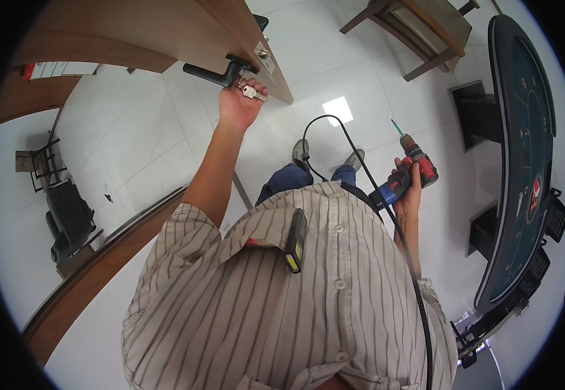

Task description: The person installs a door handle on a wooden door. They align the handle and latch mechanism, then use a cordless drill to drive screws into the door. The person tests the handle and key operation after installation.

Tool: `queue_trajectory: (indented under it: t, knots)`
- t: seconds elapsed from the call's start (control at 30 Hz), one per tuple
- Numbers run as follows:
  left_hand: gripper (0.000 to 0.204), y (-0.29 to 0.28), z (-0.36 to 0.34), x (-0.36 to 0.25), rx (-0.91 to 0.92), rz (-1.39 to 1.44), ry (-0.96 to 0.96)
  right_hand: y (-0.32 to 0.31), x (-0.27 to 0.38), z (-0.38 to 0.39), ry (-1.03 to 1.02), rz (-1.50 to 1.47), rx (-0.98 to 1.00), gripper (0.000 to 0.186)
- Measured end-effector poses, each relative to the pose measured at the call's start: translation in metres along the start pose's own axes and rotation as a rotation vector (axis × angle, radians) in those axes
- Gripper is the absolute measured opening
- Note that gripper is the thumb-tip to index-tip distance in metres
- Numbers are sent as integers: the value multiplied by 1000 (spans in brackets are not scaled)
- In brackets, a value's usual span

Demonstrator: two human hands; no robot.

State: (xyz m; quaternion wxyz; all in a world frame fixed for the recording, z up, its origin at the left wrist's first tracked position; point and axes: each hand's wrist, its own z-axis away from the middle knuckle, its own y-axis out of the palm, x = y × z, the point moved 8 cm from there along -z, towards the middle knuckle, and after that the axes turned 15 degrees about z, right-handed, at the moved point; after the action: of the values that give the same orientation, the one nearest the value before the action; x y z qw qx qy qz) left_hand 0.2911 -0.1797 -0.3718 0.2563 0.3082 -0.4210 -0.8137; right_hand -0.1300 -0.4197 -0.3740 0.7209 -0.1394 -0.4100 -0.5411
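My left hand [239, 108] is just below a black lever handle [207, 74] on a brown wooden door [139, 29]. Its fingers are closed on silver keys [251, 93]; whether one of them sits in the lock is hidden. On the door's edge shows a metal latch plate [265, 57]. In my right hand [412, 192], held low at my right side, is a red and black cordless drill [419, 162]. A thin teal bit [397, 127] sticks out of its chuck, pointing away from me.
A black cable [354, 133] loops across my front. A dark tool [296, 240] hangs from my striped shirt's pocket. A wooden chair [419, 32] stands far right, and a long green-topped gaming table [523, 156] lines the right side. At left are a door frame [107, 266] and a dark chair [67, 218].
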Motion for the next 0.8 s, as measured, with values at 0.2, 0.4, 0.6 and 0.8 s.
queue_trajectory:
  t: [0.2, 0.4, 0.6, 0.8]
  knots:
    - [35, -7, 5, -4, -297, -238, 153, -3, -2, 1, 3, 7, -10, 34]
    - [31, 15, 19, -41, -152, -1153, 605, -7, -5, 0, 13, -18, -19, 32]
    - [28, -15, -10, -13, -194, -230, 77, -9, -7, -1, 26, -15, -3, 32]
    - [31, -3, 2, 8, -95, 117, -343, -12, -11, -1, 52, -4, -42, 33]
